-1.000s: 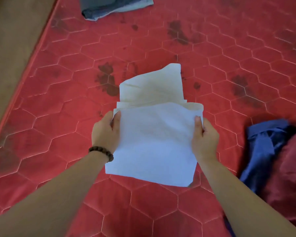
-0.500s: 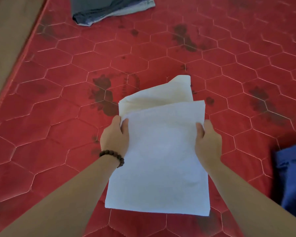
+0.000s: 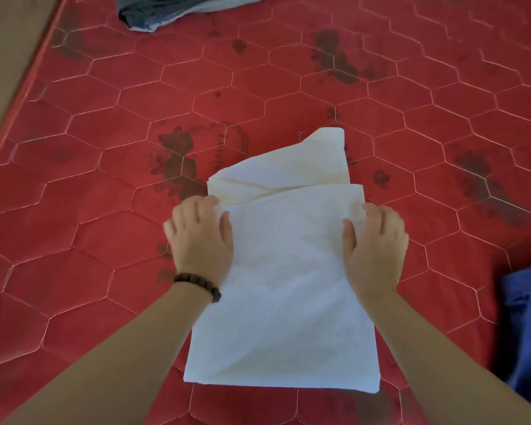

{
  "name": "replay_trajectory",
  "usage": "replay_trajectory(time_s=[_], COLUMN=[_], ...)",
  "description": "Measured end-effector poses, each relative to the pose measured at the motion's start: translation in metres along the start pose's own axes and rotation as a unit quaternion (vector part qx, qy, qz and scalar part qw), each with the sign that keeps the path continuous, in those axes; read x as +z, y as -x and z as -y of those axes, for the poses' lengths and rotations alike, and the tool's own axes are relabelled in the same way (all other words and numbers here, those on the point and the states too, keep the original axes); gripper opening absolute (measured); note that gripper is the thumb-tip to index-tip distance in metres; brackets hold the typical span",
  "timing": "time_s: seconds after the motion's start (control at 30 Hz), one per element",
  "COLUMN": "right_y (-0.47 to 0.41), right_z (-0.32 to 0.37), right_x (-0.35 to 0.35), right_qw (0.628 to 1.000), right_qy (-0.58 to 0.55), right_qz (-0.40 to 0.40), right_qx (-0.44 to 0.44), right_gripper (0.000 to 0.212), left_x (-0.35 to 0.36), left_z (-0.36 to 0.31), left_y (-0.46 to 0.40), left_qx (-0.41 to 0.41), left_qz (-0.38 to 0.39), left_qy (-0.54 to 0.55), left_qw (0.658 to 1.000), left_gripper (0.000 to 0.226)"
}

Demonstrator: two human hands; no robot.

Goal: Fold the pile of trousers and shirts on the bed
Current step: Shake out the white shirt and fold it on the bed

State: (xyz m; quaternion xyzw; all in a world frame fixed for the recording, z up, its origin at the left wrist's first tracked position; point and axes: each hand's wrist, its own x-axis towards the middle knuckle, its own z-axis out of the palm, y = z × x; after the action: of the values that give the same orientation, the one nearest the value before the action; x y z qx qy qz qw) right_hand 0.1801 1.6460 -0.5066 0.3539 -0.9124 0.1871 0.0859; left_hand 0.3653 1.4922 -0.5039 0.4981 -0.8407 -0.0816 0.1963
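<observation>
- The white garment (image 3: pixel 284 286) lies on the red quilted mattress (image 3: pixel 105 240), its near edge closest to the camera and its upper layer folded towards the person.
- The left hand (image 3: pixel 201 240) grips the folded layer's left edge, thumb on top of the cloth and fingers curled round its far left corner. A dark beaded bracelet (image 3: pixel 198 285) sits on that wrist.
- The right hand (image 3: pixel 374 243) grips the right edge in the same way, thumb lying on the fabric and fingers wrapped round the far right corner, where the cloth bunches a little.
- Just beyond the hands, the cream-toned lower layer of the garment shows past the fold and rises to a point at its far right.
- At the right edge of the view, apart from the white garment, lies a blue garment (image 3: pixel 526 326), only partly in view.
- The mattress carries hexagon stitching and dark floral patches.
- At the far top, well apart from the hands, lies a dark grey-blue garment (image 3: pixel 172 9), cut off by the frame.
</observation>
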Motion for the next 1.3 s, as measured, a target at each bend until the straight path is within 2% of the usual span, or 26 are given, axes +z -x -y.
replay_trajectory(time_s=[0.03, 0.07, 0.13, 0.2, 0.27, 0.37, 0.47, 0.53, 0.6, 0.63, 0.7, 0.77, 0.8, 0.9, 1.03, 1.2, 1.3], right_y=[0.004, 0.010, 0.022, 0.028, 0.025, 0.017, 0.017, 0.017, 0.014, 0.013, 0.019, 0.040, 0.058, 0.103, 0.102, 0.082, 0.063], right_z=[0.009, 0.019, 0.036, 0.043, 0.031, -0.005, -0.037, -0.042, -0.037, -0.032, -0.020, -0.003, 0.006, 0.026, 0.004, -0.060, -0.080], right_x=[0.000, 0.003, 0.014, 0.025, 0.031, 0.028, 0.020, 0.016, 0.011, 0.007, -0.002, -0.010, -0.010, -0.003, 0.004, -0.024, -0.041], right_qw=[0.998, 0.993, 0.975, 0.962, 0.955, 0.952, 0.952, 0.943, 0.932, 0.934, 0.953, 0.970, 0.967, 0.931, 0.911, 0.902, 0.892], right_qy=[-0.010, -0.022, -0.035, -0.017, 0.009, 0.061, 0.095, 0.114, 0.140, 0.149, 0.136, 0.068, 0.030, 0.021, 0.041, 0.073, 0.070], right_qz=[-0.011, 0.014, 0.110, 0.191, 0.216, 0.229, 0.254, 0.282, 0.309, 0.305, 0.250, 0.192, 0.183, 0.239, 0.270, 0.313, 0.324], right_qx=[-0.060, -0.119, -0.187, -0.195, -0.204, -0.192, -0.141, -0.135, -0.126, -0.115, -0.101, -0.134, -0.173, -0.275, -0.308, -0.287, -0.307], right_gripper=[0.033, 0.037, 0.043, 0.049, 0.052, 0.059, 0.061, 0.061, 0.061, 0.061, 0.061, 0.060, 0.060, 0.059, 0.061, 0.059, 0.056], left_x=[0.001, 0.005, 0.015, 0.022, 0.027, 0.029, 0.025, 0.020, 0.012, 0.007, -0.004, -0.011, -0.011, -0.006, -0.003, -0.020, -0.038], left_z=[-0.009, -0.019, -0.033, -0.037, -0.029, -0.011, 0.013, 0.025, 0.028, 0.026, 0.019, 0.013, 0.012, 0.015, 0.027, 0.070, 0.085], left_y=[0.006, 0.014, 0.032, 0.041, 0.040, 0.039, 0.033, 0.028, 0.025, 0.026, 0.034, 0.056, 0.071, 0.101, 0.098, 0.078, 0.055], left_qx=[0.074, 0.152, 0.251, 0.250, 0.218, 0.204, 0.233, 0.256, 0.243, 0.226, 0.208, 0.251, 0.291, 0.370, 0.354, 0.343, 0.371], left_qz=[0.018, 0.054, 0.138, 0.218, 0.253, 0.253, 0.264, 0.270, 0.268, 0.256, 0.213, 0.185, 0.190, 0.247, 0.259, 0.288, 0.240], left_qy=[0.011, 0.015, -0.015, -0.066, -0.094, -0.129, -0.099, -0.071, -0.083, -0.101, -0.111, -0.060, -0.038, -0.062, -0.082, -0.063, -0.069], left_qw=[0.997, 0.987, 0.958, 0.941, 0.938, 0.937, 0.931, 0.926, 0.928, 0.935, 0.948, 0.948, 0.937, 0.893, 0.895, 0.892, 0.895], left_gripper=[0.022, 0.029, 0.041, 0.050, 0.055, 0.062, 0.062, 0.059, 0.058, 0.059, 0.059, 0.055, 0.054, 0.061, 0.066, 0.056, 0.067])
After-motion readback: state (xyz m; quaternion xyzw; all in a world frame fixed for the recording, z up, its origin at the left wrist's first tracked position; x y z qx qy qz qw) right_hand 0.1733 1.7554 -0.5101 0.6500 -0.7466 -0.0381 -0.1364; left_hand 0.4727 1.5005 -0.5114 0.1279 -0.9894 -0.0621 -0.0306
